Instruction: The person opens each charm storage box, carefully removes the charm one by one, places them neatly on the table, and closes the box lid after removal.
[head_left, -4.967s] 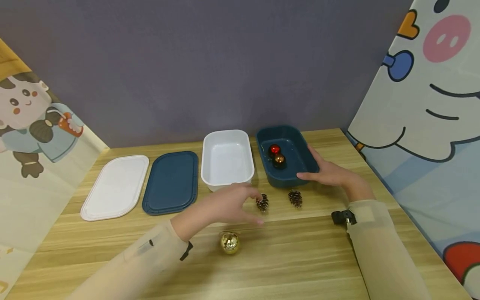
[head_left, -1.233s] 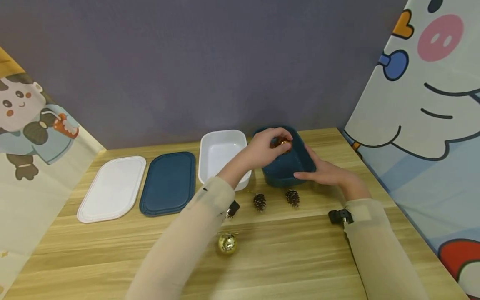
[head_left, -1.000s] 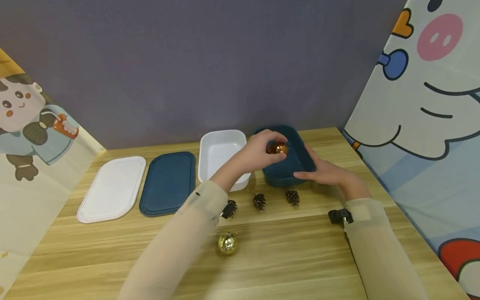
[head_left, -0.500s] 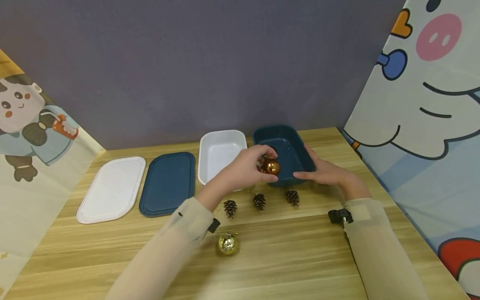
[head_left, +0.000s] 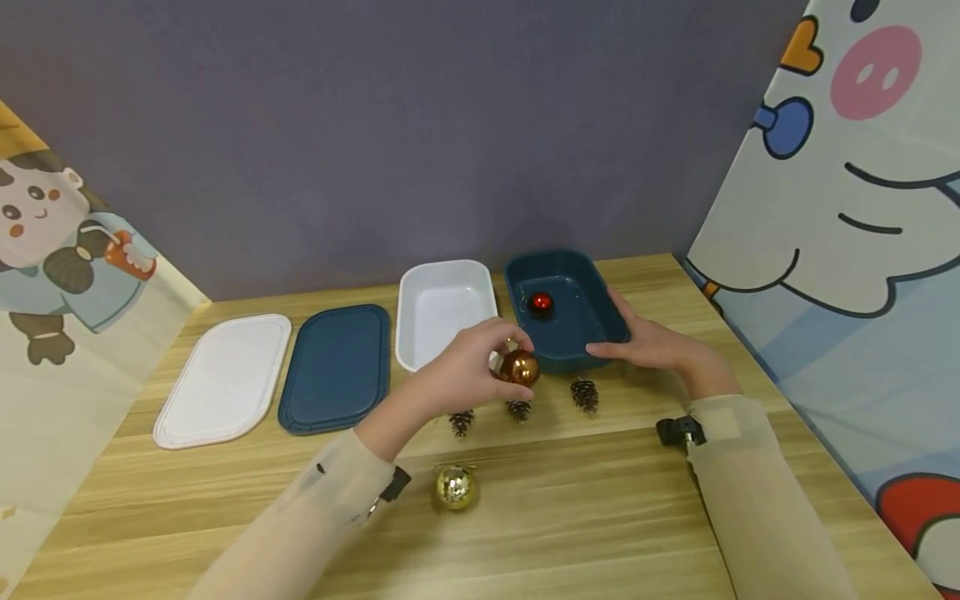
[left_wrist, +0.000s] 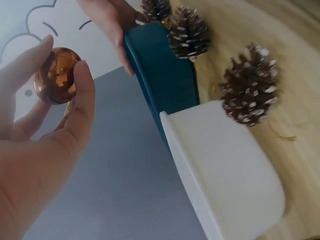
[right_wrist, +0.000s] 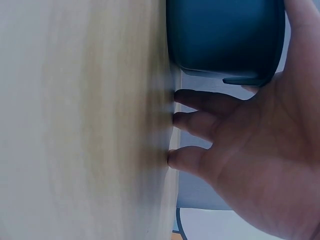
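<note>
My left hand pinches a shiny copper Christmas ball between thumb and fingertips. In the left wrist view the copper ball hangs clear of everything but the fingers. My right hand rests spread at the near right corner of the dark blue container, its thumb along the rim; in the right wrist view, fingertips reach the tabletop. Inside that container sits a red ball. Below the left hand lie pinecones, partly hidden by it, and another pinecone stands farther right.
A white container stands left of the blue one. Farther left lie a blue lid and a white lid. A gold mirrored ball lies nearer me, beside my left sleeve. A grey wall rises behind the containers.
My left hand reached into the blue container, took the copper ball and carried it out toward the front left, over the pinecones. The red ball sits in view again; my right hand stayed put.
</note>
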